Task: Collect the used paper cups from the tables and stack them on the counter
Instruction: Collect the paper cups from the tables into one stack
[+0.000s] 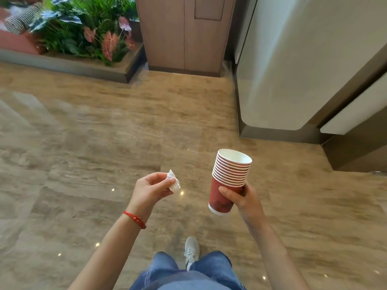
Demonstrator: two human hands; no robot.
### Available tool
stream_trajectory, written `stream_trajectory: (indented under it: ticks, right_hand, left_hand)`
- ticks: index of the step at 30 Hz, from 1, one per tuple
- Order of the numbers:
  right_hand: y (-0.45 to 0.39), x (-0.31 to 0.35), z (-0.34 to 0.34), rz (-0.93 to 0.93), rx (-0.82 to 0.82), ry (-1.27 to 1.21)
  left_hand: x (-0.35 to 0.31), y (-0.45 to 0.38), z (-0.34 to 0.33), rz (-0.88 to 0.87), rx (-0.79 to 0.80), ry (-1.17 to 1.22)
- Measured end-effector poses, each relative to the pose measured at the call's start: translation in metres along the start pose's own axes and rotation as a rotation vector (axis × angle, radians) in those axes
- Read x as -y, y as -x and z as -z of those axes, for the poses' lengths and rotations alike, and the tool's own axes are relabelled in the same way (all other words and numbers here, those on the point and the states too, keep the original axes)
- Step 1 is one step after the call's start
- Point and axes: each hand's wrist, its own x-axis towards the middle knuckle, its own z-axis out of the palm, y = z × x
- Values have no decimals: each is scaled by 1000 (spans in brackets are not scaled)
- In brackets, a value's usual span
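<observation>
While the right hand [240, 195] clasped the light, crushable stack of red paper cups [229, 181] low, at nine o'clock the left hand [150, 188] pinched a crumpled white wrapper [173, 182].

The wood-grain floor [104, 132] lies open ahead of the person's shoe [191, 251], a broad stretch with nothing standing on it. Far ahead of the shoe a brown cabinet [184, 34] closes the way. Left of the cabinet a raised planter [69, 63] full of leafy plants juts out along the floor's far edge. Right of the cabinet a pale rounded wall panel [303, 65] with a dark base bulges into the floor, narrowing the passage on that side.
</observation>
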Motion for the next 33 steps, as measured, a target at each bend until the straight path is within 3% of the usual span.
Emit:
stream_trajectory:
  ticks: [13,22,33]
  right_hand:
    - [-269,58,-7,6,20,17]
    - [-480,144,-29,34,-14,-10]
    - [-716,190,-19,31,-28,-33]
  left_hand:
    - [-91,-256,-59,0,-11,11]
    - [-210,-460,-103,-17,37,5]
    - [-297,-688,-166,-46,49,10]
